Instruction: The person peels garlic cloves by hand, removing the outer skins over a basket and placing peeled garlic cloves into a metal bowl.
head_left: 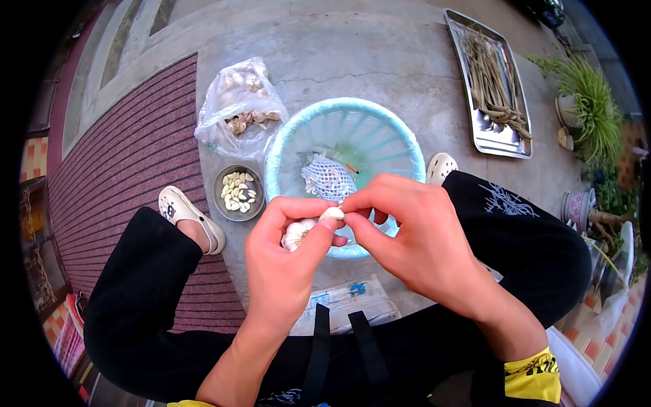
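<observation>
Pinching a small, smooth, white garlic clove (331, 214) with the left hand (288, 237), cradling a round, papery-white garlic bulb (296, 235) behind that pinch, gripping the clove's end with the right hand (413, 227); probably feeling light, firm and slippery, wanting gentle holding by the plump sides

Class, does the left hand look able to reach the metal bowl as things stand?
Probably yes: the metal bowl stands on that side and nothing visible blocks the way, though the left hand holds a garlic bulb.
</observation>
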The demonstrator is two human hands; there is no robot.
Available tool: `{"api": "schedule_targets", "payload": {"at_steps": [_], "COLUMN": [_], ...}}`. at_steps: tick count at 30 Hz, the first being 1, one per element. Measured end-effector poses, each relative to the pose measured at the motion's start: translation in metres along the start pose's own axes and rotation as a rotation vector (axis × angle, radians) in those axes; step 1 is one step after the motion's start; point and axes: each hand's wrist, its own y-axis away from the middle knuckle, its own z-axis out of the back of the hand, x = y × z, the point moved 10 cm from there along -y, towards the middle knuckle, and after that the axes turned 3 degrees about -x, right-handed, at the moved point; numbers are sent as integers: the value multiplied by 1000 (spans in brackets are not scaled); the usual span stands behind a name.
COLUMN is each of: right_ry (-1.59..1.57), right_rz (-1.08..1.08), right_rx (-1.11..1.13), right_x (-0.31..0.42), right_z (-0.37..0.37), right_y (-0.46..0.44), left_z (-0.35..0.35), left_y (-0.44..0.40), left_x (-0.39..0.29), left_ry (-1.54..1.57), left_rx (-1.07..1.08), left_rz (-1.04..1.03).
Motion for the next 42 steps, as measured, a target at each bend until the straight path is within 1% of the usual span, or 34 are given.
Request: {"api": "schedule_targets", "payload": {"at_steps": [2, 4, 5, 7, 8, 10, 11, 13, 14, 16, 17, 19, 20, 21, 23, 24, 25, 27, 29, 31, 32, 34, 35, 36, 37, 39, 40, 42], "right_ry": [-11, 59, 54, 79, 80, 10, 11, 6, 6, 145, 135, 168, 149, 141, 121, 151, 150, 202, 165, -12, -97, -63, -69, -77, -77, -154, -163, -192], "right_rz": [-8, 73, 78, 75, 73, -32, -32, -39, -39, 232, 214, 315, 299, 277, 239, 173, 168, 87, 71, 199, 210, 196, 191, 182, 194, 154, 167, 90], "right_rx": [-20, -93, -84, -136, -133, -73, -73, -60, -61, -136, -165, -75, -50, -92, -177, -208, -224, -103, -94, -156, -129, -105, -82, -89, -79, -53, -36, -49], "right_x": [-3, 1, 0, -2, -2, -9, -8, -8, -10, 13, 12, 22, 20, 16, 8, 0, -2, -15, -16, -1, 1, 0, 0, -2, 0, -4, 0, -2], "right_z": [-1, 2, -1, 2, 3, 1, 3, 3, 2, 2, 4, -4, -5, -2, 6, 12, 16, 10, 2, 4, 3, 2, -1, 0, -1, -4, -5, -1], "right_y": [2, 5, 4, 5, 5, 2, 1, 0, 0, 5, 6, 10, 9, 8, 6, 4, 5, 3, 6, 10, 10, 11, 11, 11, 11, 9, 9, 8], "left_z": [0, -1, 2, -3, -4, -5, -3, -7, -7, -10, -10, -9, -8, -10, -6, -4, -5, -1, 1, 0, -2, -9, -8, -8, -5, -6, -6, -5], "left_y": [1, 1, 1, 1, 1, 1, 1, 2, 1, 3, 4, 4, 6, 6, 6, 5, 5, 1, 0, 0, -1, 2, 4, 8, 6, 4, 4, 3], "left_x": [-2, -2, -2, 5, 6, 10, 8, 17, 16, 21, 24, 26, 25, 25, 27, 30, 31, 30, 30, 31, 31, 31, 28, 28, 29, 33, 33, 30], "left_ry": [-2, -2, -3, -12, -10, 74, 74, 170, 168, 318, 290, 291, 270, 235, 314, 343, 331, 440, 470, 438, 386, 374, 331, 299, 306, 324, 327, 304], "left_rx": [-25, -5, -15, 47, 45, 30, 31, 97, 99, 113, 133, 135, 90, 120, 103, 93, 105, 46, 62, 71, 81, 77, 48, -42, -50, 72, 65, 49], "left_rz": [-32, -34, -35, 14, 16, 67, 67, 207, 207, 316, 330, 302, 346, 360, 370, 391, 394, 376, 385, 393, 370, 375, 372, 386, 375, 377, 390, 365]}}
